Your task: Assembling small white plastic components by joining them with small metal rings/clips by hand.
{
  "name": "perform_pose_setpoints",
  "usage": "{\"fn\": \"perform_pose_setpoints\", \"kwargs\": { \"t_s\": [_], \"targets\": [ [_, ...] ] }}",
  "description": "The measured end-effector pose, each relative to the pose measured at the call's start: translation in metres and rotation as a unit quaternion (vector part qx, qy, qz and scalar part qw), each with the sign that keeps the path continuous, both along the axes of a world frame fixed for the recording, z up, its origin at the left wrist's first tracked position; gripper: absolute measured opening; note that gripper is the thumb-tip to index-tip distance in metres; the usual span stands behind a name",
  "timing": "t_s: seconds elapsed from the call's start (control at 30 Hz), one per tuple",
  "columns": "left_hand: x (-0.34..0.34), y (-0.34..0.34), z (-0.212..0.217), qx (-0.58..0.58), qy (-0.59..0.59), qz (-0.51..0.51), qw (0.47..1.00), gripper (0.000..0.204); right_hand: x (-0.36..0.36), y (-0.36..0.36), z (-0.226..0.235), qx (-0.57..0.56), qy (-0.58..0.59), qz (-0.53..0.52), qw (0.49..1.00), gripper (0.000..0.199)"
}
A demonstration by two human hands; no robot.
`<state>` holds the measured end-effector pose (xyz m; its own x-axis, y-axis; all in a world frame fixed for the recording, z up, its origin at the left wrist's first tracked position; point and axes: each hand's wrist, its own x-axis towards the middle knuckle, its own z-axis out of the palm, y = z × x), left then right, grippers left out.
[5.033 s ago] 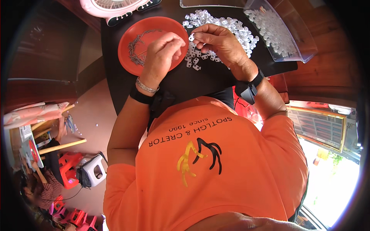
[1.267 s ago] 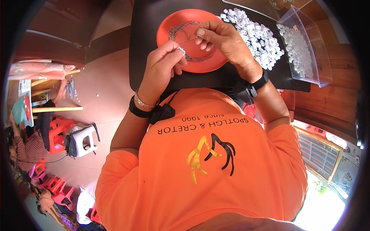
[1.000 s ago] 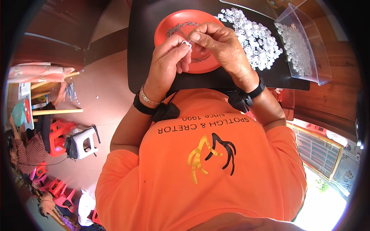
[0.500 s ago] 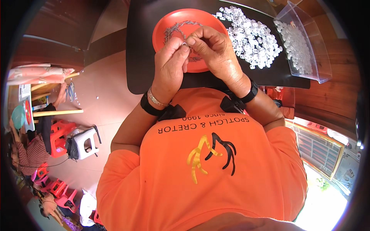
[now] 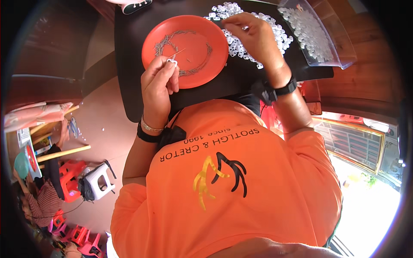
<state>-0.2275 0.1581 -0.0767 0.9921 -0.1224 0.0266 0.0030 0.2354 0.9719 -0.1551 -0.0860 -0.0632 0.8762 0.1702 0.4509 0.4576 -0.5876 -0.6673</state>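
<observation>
My left hand (image 5: 159,84) is closed over the near left rim of a round red plate (image 5: 195,26). Thumb and fingers pinch a small white plastic piece (image 5: 172,61), and a thin metal pin (image 5: 178,52) sticks out beside it over the plate. Many short grey metal pins (image 5: 163,44) lie in a rough ring on the plate. My right hand (image 5: 256,38) is over a pile of small white plastic pieces (image 5: 277,32), right of the plate. Its thumb and forefinger meet in a pinch; whatever lies between the tips is too small to name.
A clear plastic bin (image 5: 333,53) full of white pieces stands right of the pile on the black table (image 5: 129,64). At the far left edge a shoe (image 5: 135,6) shows. Plastic stools (image 5: 94,182) and another person (image 5: 45,198) are off to the left.
My hands were together over the plate; now they are apart. The right has moved right to the white pile, while the left keeps hold of the white piece. The view has shifted.
</observation>
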Motion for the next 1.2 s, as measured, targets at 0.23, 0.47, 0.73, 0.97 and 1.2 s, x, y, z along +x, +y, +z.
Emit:
{"fn": "perform_pose_setpoints", "kwargs": {
  "t_s": [0.23, 0.47, 0.73, 0.97, 1.2],
  "targets": [
    [0.0, -0.003, 0.002, -0.005, 0.011, 0.001, 1.0, 0.019, 0.018, -0.048, -0.017, -0.284, 0.003, 0.024, 0.958, 0.02],
    [0.001, -0.002, 0.003, 0.006, 0.008, -0.013, 1.0, 0.019, 0.018, -0.039, -0.008, -0.326, 0.002, 0.017, 0.945, 0.02],
    [0.005, -0.01, 0.015, 0.01, 0.043, -0.052, 0.998, 0.02, -0.01, 0.007, 0.016, 0.206, 0.257, 0.151, 0.932, 0.021],
    [0.014, -0.013, 0.008, -0.094, 0.016, -0.11, 0.989, 0.019, -0.03, 0.049, 0.01, 0.311, 0.272, 0.25, 0.876, 0.022],
    [0.014, -0.009, 0.001, -0.125, 0.023, -0.081, 0.989, 0.019, -0.035, 0.057, 0.006, 0.321, 0.27, 0.241, 0.875, 0.019]
  ]
}}
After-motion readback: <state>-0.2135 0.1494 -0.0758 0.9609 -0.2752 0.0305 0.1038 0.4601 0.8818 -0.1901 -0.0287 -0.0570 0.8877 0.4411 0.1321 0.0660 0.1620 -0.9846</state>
